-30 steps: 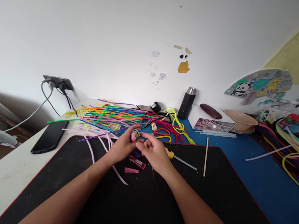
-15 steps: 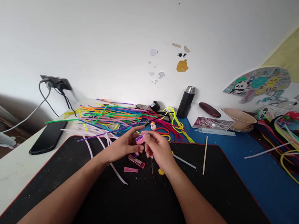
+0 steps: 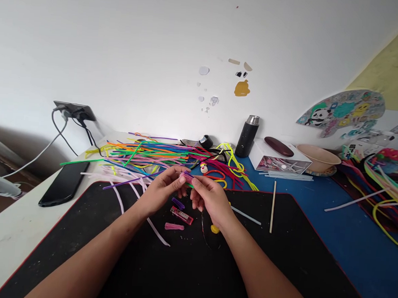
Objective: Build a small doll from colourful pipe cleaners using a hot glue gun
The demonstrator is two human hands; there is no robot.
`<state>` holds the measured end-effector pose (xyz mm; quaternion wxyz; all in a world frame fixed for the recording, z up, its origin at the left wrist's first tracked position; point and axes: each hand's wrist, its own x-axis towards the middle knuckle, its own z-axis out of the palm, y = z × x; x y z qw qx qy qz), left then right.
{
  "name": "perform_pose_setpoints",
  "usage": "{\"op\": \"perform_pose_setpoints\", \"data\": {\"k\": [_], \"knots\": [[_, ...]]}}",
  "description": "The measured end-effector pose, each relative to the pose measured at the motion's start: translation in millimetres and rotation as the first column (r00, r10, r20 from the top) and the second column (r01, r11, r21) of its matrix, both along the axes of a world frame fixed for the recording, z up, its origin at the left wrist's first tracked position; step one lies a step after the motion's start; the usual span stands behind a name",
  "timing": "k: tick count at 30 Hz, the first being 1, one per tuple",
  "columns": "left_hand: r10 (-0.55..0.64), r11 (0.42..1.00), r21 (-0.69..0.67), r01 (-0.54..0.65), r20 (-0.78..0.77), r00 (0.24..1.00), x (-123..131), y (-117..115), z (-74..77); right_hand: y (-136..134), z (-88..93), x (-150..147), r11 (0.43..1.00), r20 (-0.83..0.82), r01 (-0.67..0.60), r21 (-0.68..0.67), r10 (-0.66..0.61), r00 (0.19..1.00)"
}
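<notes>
Over the black mat (image 3: 164, 277), both forearms (image 3: 107, 247) slant forward and inward. Near the mat's far edge, the left hand (image 3: 161, 189) and right hand (image 3: 213, 197) nearly meet, fingers curled, thumbs angled toward each other, together pinching a small pink-and-purple bundle (image 3: 187, 177) above the mat's far edge.

Soft light; wall (image 3: 155, 88) brightest mid-frame, mat (image 3: 164, 273) very dark; wide-angle stretch toward edges.
</notes>
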<state>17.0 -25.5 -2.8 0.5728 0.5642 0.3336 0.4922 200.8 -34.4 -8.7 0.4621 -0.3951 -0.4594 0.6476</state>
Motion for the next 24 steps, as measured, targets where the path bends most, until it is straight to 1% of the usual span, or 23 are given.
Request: {"op": "perform_pose_setpoints", "data": {"k": [3,6,11,16,19,21,24], "knots": [[0.016,1.000,0.014,-0.015,-0.053,0.998,1,-1,1.5,1,-0.5,0,1.000,0.009,0.011,0.003,-0.011,1.000],[0.019,1.000,0.017,-0.018,-0.066,0.998,2,-2,1.4,1,0.8,0,1.000,0.007,0.024,0.004,-0.024,1.000],[0.039,0.998,0.053,-0.035,-0.078,0.996,4,-3,-4.4,1,1.5,-1,1.000,0.004,0.024,0.011,-0.024,1.000],[0.011,0.995,0.096,0.004,-0.150,0.989,4,-4,-10.2,4,-3.1,0,0.996,0.043,0.069,0.053,-0.071,0.997],[0.026,0.992,0.127,-0.004,-0.170,0.985,3,-5,-10.7,5,-3.8,1,0.996,0.054,0.063,0.062,-0.067,0.996],[0.055,0.985,0.170,-0.022,-0.190,0.980,1,-5,-10.5,5,-3.0,1,0.997,0.056,0.046,0.062,-0.050,0.997],[0.115,0.959,0.283,-0.034,-0.276,0.954,0,-5,-10.6,3,-1.7,1,0.998,0.051,0.017,0.060,-0.020,0.999]]}}
